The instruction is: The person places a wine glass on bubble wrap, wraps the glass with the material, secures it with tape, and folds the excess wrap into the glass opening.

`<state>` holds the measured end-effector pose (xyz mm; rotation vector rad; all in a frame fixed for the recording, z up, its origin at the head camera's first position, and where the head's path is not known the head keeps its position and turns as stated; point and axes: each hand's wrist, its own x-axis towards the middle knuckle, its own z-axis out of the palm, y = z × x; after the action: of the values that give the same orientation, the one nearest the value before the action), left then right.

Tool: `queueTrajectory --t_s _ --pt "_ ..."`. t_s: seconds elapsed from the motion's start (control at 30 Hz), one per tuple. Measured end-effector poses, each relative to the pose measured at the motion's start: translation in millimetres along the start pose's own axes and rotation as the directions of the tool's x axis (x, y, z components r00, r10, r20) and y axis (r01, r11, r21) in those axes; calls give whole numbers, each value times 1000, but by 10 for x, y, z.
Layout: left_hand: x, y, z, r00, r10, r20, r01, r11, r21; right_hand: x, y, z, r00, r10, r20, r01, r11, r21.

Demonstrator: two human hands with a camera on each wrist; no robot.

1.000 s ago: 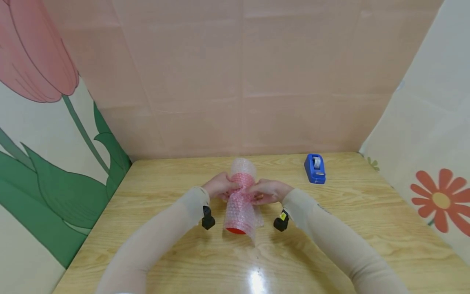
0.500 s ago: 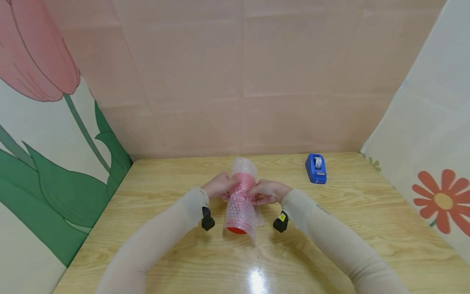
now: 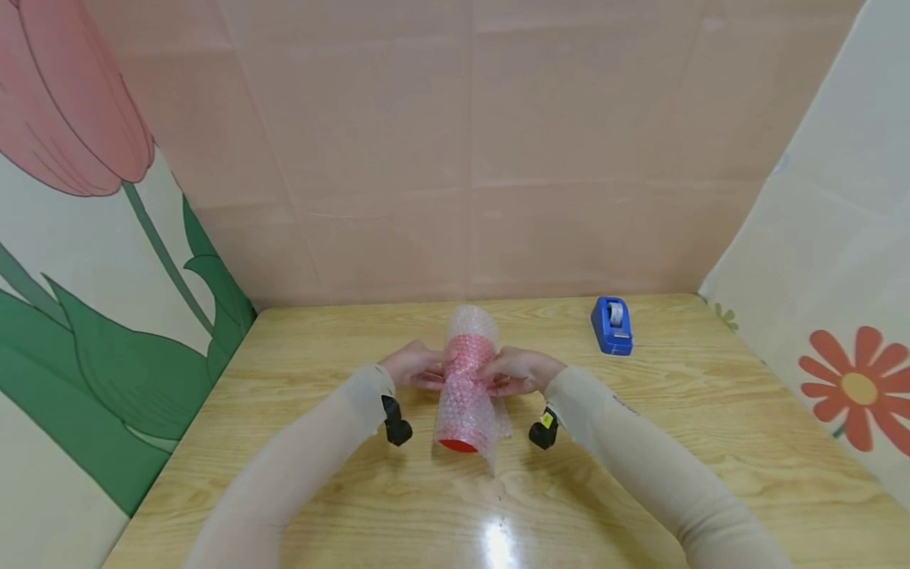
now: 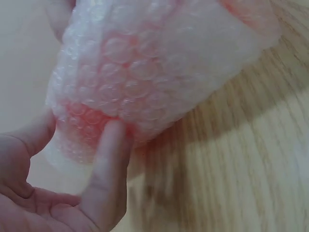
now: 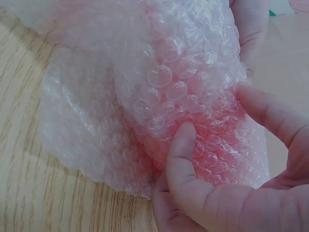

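A red object (image 3: 457, 446) lies rolled in clear bubble wrap (image 3: 465, 403) on the table, forming a cylinder that points away from me. Its red end shows at the near opening; the rest is seen only through the bubbles, so its kind is unclear. My left hand (image 3: 415, 365) holds the roll's left side, thumb and a finger (image 4: 112, 154) against the wrap. From the right, my right hand (image 3: 522, 370) grips the roll with thumb and bent fingers (image 5: 181, 154). A loose flap of wrap (image 5: 91, 130) spreads onto the table beside the roll.
A blue tape dispenser (image 3: 612, 325) with a roll of tape stands at the back right of the wooden table (image 3: 320, 490). A pinkish backdrop (image 3: 355, 158) rises behind the table, with flower-printed panels on both sides.
My left hand has shifted slightly left, its thumb sliding from the top of the roll to its left side. The right hand and the roll stay nearly still.
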<state>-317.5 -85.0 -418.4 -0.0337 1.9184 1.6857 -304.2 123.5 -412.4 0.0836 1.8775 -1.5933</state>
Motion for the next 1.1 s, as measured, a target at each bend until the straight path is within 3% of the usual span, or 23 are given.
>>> queueTrajectory --t_s 0.27,0.57,1.1 --pt "45 -41 29 999 -29 -35 30 998 47 -11 0 -15 1000 -6 14 6 1000 5" --pt "62 -47 12 999 -40 -25 41 998 38 4 1 -24 1000 7 23 -8 999 46" --pt "55 -60 -10 1000 -2 -26 3 999 42 13 -5 5 998 -2 56 -3 996 84"
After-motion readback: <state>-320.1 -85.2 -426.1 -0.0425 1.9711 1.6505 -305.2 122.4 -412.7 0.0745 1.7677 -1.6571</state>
